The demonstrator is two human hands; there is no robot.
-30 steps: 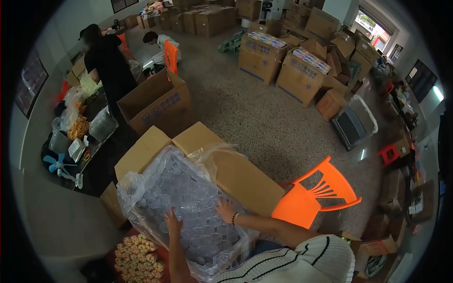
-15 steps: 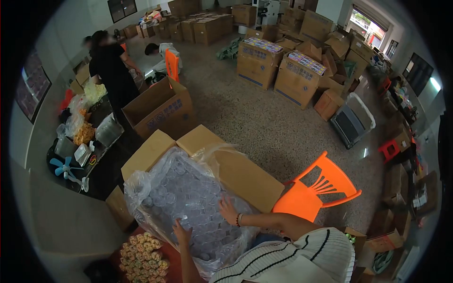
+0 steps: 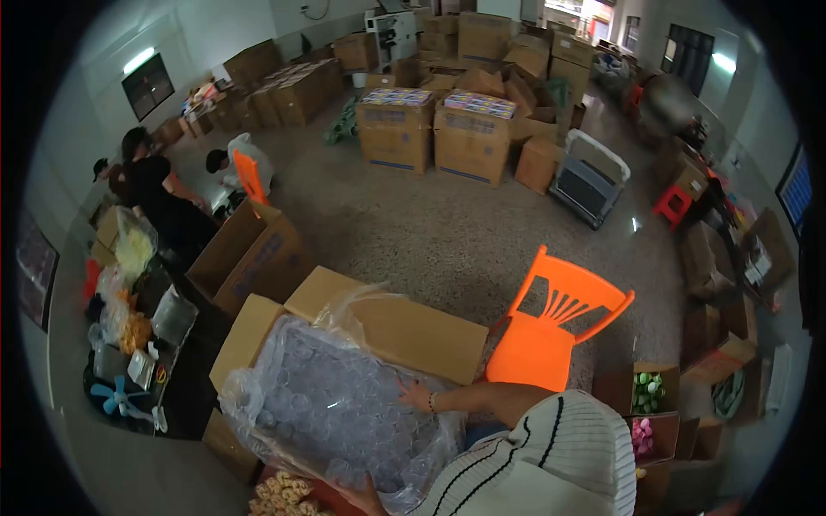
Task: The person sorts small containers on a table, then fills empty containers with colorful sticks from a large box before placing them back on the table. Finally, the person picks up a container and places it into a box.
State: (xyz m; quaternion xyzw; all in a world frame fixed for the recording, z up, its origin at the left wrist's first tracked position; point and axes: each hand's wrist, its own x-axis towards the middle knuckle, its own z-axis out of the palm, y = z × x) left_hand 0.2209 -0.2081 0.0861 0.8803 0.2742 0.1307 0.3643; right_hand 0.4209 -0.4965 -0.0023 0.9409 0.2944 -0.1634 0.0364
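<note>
A cardboard carton (image 3: 434, 331) lined with a clear plastic bag (image 3: 245, 396) stands before me, full of small clear round plastic pieces (image 3: 335, 404) that look like cups or lids. My right hand (image 3: 417, 396) lies over the pieces at the carton's right side, fingers stretched out and apart. At the near edge, my left hand (image 3: 366, 497) is by the bag's rim, thumb and fingers apart, partly cut off by the frame. Both hands appear to hold nothing. Pale yellow bundled pieces (image 3: 284, 496) sit on a red surface left of my left hand.
An orange chair (image 3: 538, 344) stands right of the carton. To the left is a dark table (image 3: 172, 370) with a blue fan (image 3: 119, 397). Beyond are an open carton (image 3: 258, 258), a standing person (image 3: 163, 189), another bending low, stacked cartons (image 3: 469, 142) and a trolley (image 3: 589, 185).
The view has swung right and up. My left hand has moved from above the pieces to the carton's near edge; my right hand stays over the right side.
</note>
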